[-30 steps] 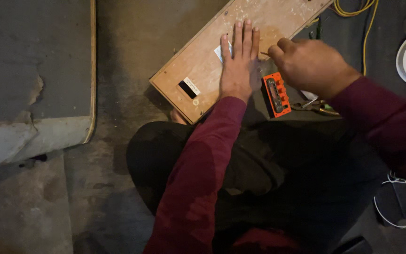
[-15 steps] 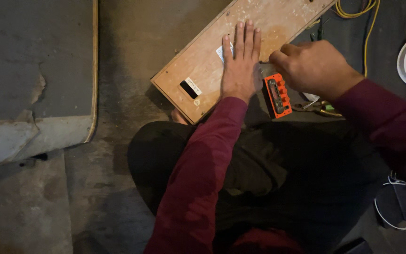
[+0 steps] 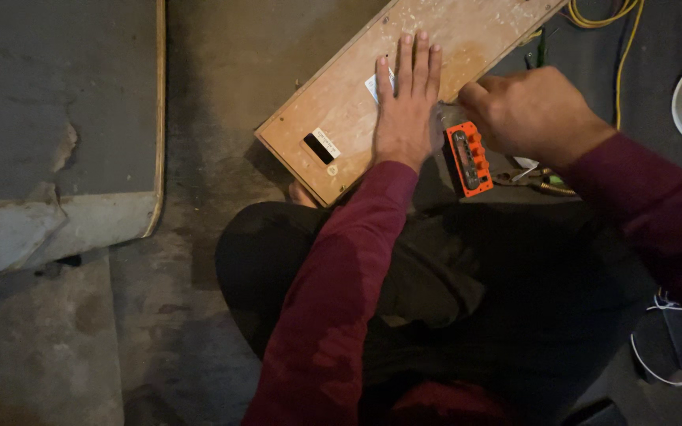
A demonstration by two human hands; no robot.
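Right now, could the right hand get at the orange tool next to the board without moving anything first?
Probably yes. The right hand is closed just above the orange tool, almost touching its upper end, and nothing lies between them. The left hand rests flat on the board beside it, clear of the way.

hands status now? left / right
Left hand: open, flat on the wooden board.
Right hand: curled closed by the orange tool; what it grips cannot be told.
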